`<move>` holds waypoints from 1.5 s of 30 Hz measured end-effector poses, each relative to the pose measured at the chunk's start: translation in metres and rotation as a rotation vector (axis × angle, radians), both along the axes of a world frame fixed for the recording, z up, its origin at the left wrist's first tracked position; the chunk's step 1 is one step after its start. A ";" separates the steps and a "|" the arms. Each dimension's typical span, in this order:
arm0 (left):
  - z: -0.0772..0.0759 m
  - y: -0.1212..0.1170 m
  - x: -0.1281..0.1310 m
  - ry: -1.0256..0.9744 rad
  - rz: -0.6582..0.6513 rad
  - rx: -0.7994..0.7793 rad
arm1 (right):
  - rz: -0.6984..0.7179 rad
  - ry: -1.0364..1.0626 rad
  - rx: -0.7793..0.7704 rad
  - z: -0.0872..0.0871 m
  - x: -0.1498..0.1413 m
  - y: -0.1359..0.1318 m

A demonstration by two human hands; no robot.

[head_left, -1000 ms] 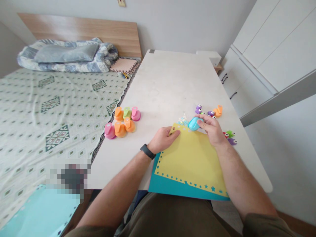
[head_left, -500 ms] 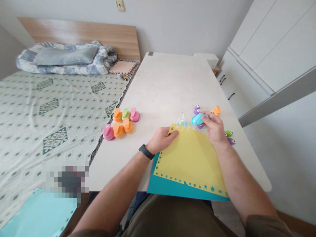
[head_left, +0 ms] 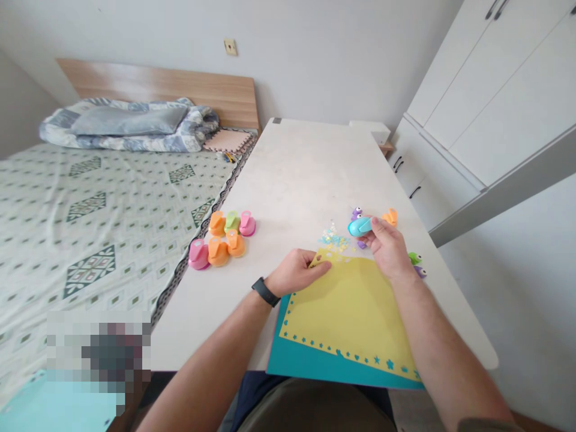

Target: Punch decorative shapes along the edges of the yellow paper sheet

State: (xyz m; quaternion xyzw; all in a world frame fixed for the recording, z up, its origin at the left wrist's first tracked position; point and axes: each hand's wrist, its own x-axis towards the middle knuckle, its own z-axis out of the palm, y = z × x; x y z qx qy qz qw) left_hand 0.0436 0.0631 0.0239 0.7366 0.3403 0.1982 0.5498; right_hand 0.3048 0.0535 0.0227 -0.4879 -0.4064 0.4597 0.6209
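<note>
My left hand (head_left: 302, 271) pinches the upper left corner of a yellow sheet of paper (head_left: 346, 306), thumb on top. Small shapes are punched out along several of the sheet's edges. Beneath it lies a teal sheet (head_left: 315, 367). My right hand (head_left: 387, 245) is closed around a light blue craft punch (head_left: 360, 227), held above the table just past the yellow sheet's far edge. Left of the punch is a small pile of white, blue and yellow paper cut-outs (head_left: 333, 240). Purple punches with googly eyes (head_left: 357, 213) are partly hidden behind the blue one.
Orange, pink and green punches (head_left: 218, 251) stand in two rows at the white table's (head_left: 310, 168) left side. An orange punch (head_left: 390, 217) and green and purple eyed ones (head_left: 417, 264) are at the right. A bed (head_left: 144, 186) borders the left; a light blue sheet (head_left: 58, 405) lies lower left.
The view has tilted up slightly, so things sit lower in the picture. The blue punch has turned a little in my right hand. My left hand keeps hold of the yellow sheet.
</note>
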 end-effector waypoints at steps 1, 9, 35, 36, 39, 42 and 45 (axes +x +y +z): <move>0.001 -0.001 0.000 -0.009 -0.025 -0.008 | 0.008 0.008 -0.003 0.000 -0.001 0.000; 0.005 -0.005 0.000 -0.051 -0.094 -0.062 | 0.030 0.165 -0.037 0.000 -0.001 0.001; 0.004 -0.005 0.000 -0.008 -0.095 0.026 | 0.029 0.519 -0.235 0.013 -0.002 0.001; 0.004 -0.005 0.000 -0.007 -0.094 0.029 | 0.033 0.524 -0.236 0.013 -0.001 0.001; 0.003 -0.005 0.000 -0.009 -0.092 0.031 | 0.043 0.536 -0.237 0.011 0.000 0.001; 0.003 -0.005 0.000 -0.017 -0.093 0.034 | 0.047 0.539 -0.238 0.010 0.002 0.001; 0.003 -0.005 0.001 -0.019 -0.088 0.039 | 0.039 0.524 -0.244 0.010 0.002 0.002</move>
